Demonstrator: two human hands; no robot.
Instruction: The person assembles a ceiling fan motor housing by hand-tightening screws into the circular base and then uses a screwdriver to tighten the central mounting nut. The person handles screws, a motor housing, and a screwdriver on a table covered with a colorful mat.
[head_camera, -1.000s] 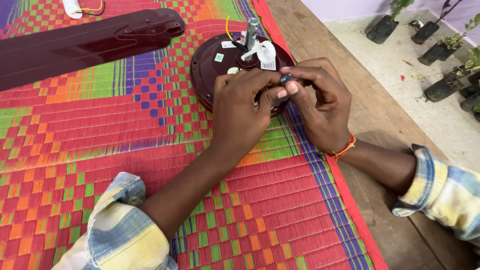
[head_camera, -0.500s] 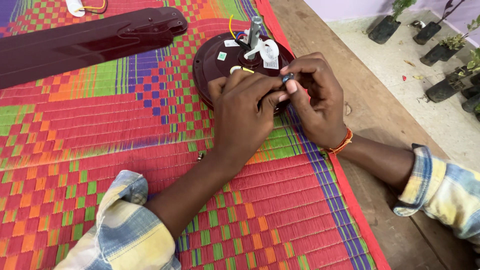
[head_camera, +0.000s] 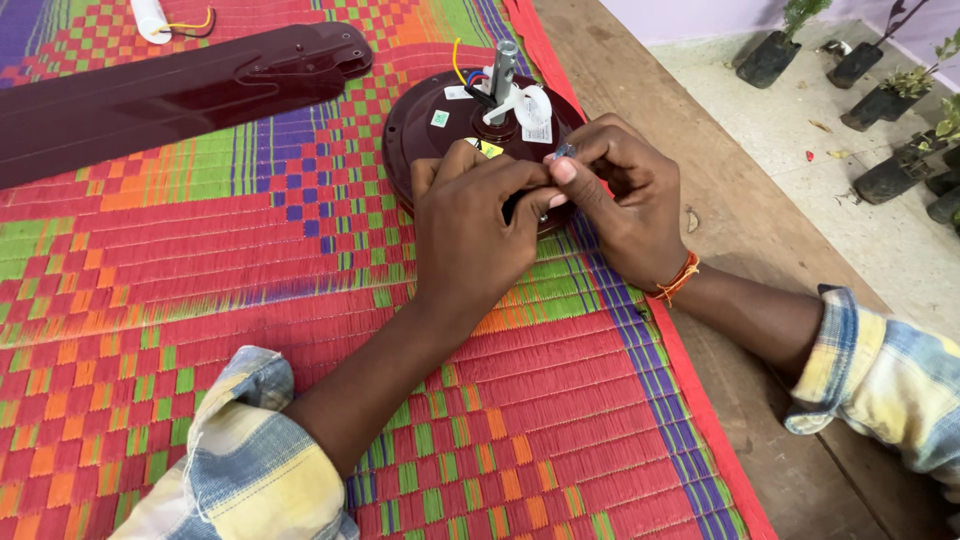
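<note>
A woven mat (head_camera: 200, 300) in bright red, green, orange and purple bands covers most of the wooden table (head_camera: 760, 260), whose bare boards show along the right edge. Across the mat's upper left lies a long dark maroon fan blade (head_camera: 170, 85), flat and well apart from the hands. Just right of the blade's end sits a round maroon fan motor housing (head_camera: 420, 130), flat on the mat, with a grey metal shaft (head_camera: 503, 65) standing upright from its middle and coloured wires and white tags around the shaft's base. Beyond the table's right edge, several small plants in black bags (head_camera: 880, 100) stand on the pale floor.

The left hand (head_camera: 470, 235) rests over the near rim of the housing, fingers curled shut, thumb and forefinger pinching toward the other hand. The right hand (head_camera: 625, 205) meets it from the right, also closed, its fingertips gripping a small bluish-grey part (head_camera: 562, 152) held just above the housing's near right edge, between the two hands. An orange thread band (head_camera: 680, 278) circles the right wrist. At the top left corner lies a small white piece with a yellow wire (head_camera: 160, 18).
</note>
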